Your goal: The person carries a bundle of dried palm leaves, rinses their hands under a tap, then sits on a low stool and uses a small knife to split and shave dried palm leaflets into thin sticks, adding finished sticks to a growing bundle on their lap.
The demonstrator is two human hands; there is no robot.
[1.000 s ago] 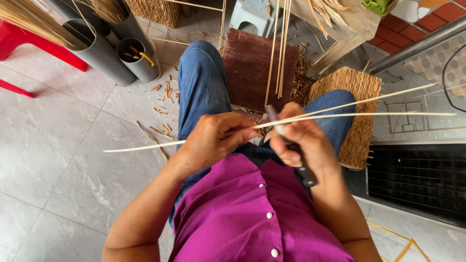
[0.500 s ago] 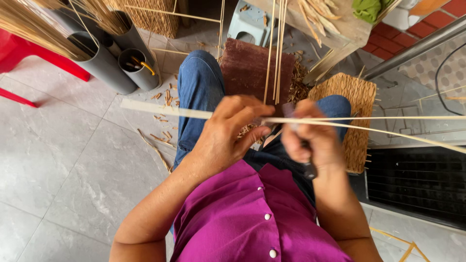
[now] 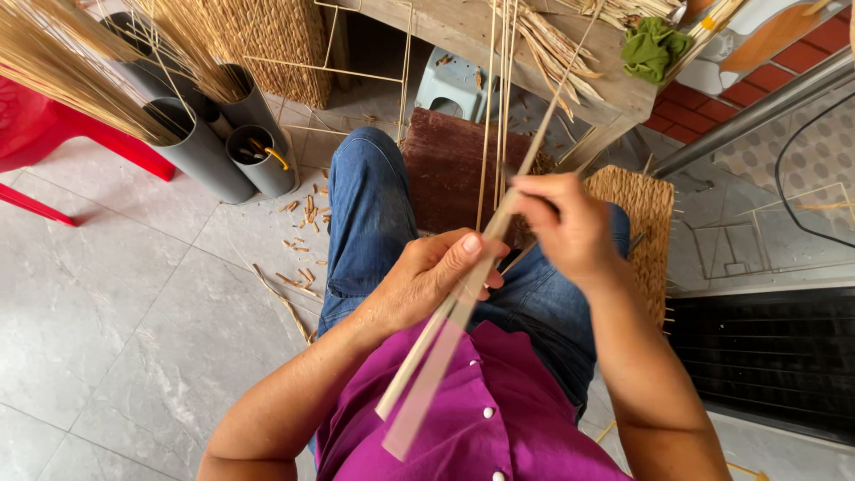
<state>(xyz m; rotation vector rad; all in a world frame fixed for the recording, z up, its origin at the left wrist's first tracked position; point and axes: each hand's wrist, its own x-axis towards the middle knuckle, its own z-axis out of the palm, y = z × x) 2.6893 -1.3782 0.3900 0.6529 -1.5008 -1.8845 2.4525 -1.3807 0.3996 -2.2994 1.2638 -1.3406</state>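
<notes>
Now upright (formerly crosswise), hand-held cane strip point(image 3: 463, 294)

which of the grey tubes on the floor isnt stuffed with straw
The short grey tube nearest the person's knee: it holds only a few small items, one yellow, while the other tubes behind it are packed with straw bundles.

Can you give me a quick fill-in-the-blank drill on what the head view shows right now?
1. Both hands, the left hand and the right hand, grip one long pale bamboo strip above the person's ____.
2. The shirt is ____ in colour.
3. The grey tubes on the floor hold bundles of thin ____.
4. The cloth on the wooden bench is ____.

Missing words: lap; purple; sticks; green
</notes>
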